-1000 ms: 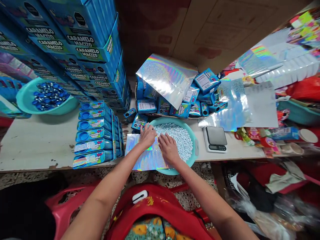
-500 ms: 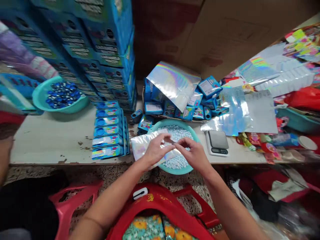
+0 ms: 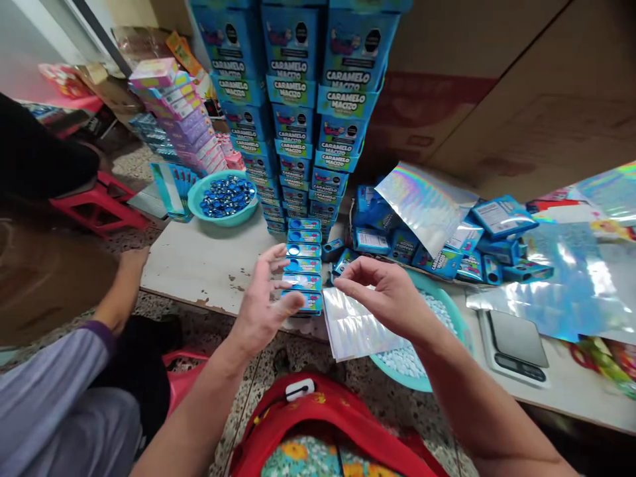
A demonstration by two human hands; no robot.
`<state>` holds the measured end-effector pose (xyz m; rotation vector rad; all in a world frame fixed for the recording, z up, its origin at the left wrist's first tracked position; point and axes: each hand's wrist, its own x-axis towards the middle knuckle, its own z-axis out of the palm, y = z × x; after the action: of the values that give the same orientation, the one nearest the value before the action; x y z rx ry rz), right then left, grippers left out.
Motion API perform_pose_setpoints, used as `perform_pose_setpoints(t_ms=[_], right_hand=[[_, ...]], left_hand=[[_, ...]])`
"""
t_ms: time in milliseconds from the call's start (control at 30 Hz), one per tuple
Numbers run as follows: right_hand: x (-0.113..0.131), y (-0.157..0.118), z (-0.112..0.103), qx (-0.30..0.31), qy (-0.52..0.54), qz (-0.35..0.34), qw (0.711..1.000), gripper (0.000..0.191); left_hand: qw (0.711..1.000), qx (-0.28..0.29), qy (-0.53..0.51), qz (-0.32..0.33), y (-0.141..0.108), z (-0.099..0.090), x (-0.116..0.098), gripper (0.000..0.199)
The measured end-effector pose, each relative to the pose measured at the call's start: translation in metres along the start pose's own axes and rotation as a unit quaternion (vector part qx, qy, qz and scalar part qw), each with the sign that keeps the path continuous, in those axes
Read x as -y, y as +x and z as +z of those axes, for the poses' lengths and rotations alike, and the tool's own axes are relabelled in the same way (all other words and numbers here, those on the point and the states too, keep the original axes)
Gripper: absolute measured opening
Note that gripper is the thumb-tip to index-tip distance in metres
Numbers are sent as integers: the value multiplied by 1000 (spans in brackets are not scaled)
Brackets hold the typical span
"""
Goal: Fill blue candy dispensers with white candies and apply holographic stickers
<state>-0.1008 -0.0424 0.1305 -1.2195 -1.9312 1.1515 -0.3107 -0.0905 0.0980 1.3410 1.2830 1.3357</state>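
My left hand is open, its fingers spread at the left side of a row of small blue candy boxes. Round openings show on several boxes of that row. To the right, my right hand is closed in a pinch; whatever is between thumb and forefinger is too small to make out. It hovers above a silvery iridescent sticker sheet. This sheet overlaps the left rim of a turquoise basin of pale blue candies, partly hidden by my right hand and forearm.
Tall stacks of blue boxes rise behind the row. A turquoise bowl of shiny blue pieces stands left, a digital scale right. Loose blue boxes lie under another silvery sheet. A person's hand is at far left.
The view has swung left. My hands, together over the basin before, have separated and moved left toward the box row. My left hand has opened; my right still pinches.
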Motion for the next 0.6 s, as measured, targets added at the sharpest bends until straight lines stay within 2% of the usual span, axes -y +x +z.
perform_pose_setpoints(t_ms=[67, 133, 167, 233, 300, 333, 400, 500, 600], right_hand=[[12, 6, 7, 18, -22, -24, 999, 19], [21, 9, 14, 32, -32, -38, 998, 19], [24, 11, 17, 37, -32, -40, 998, 19], [27, 15, 24, 42, -28, -32, 998, 20], [23, 20, 34, 35, -18, -9, 999, 20], [19, 23, 40, 25, -14, 7, 1000, 20], [7, 30, 53, 1, -18, 42, 999, 21], [-11, 43, 69, -30, -51, 92, 994, 21], [-20, 56, 77, -60, -111, 118, 985, 20]], left_hand=[[998, 49, -30, -1, 8, -8, 6, 87], [993, 90, -73, -18, 16, -13, 11, 85], [989, 113, -91, -36, 19, -16, 14, 79], [980, 149, -103, -88, 24, -22, 17, 53], [978, 145, -80, -130, 25, -27, 21, 28], [979, 132, -61, -140, 25, -29, 23, 24], [982, 114, -29, -150, 26, -33, 28, 22], [980, 126, -4, -156, 33, -39, 36, 25], [983, 127, 26, -133, 45, -42, 46, 23]])
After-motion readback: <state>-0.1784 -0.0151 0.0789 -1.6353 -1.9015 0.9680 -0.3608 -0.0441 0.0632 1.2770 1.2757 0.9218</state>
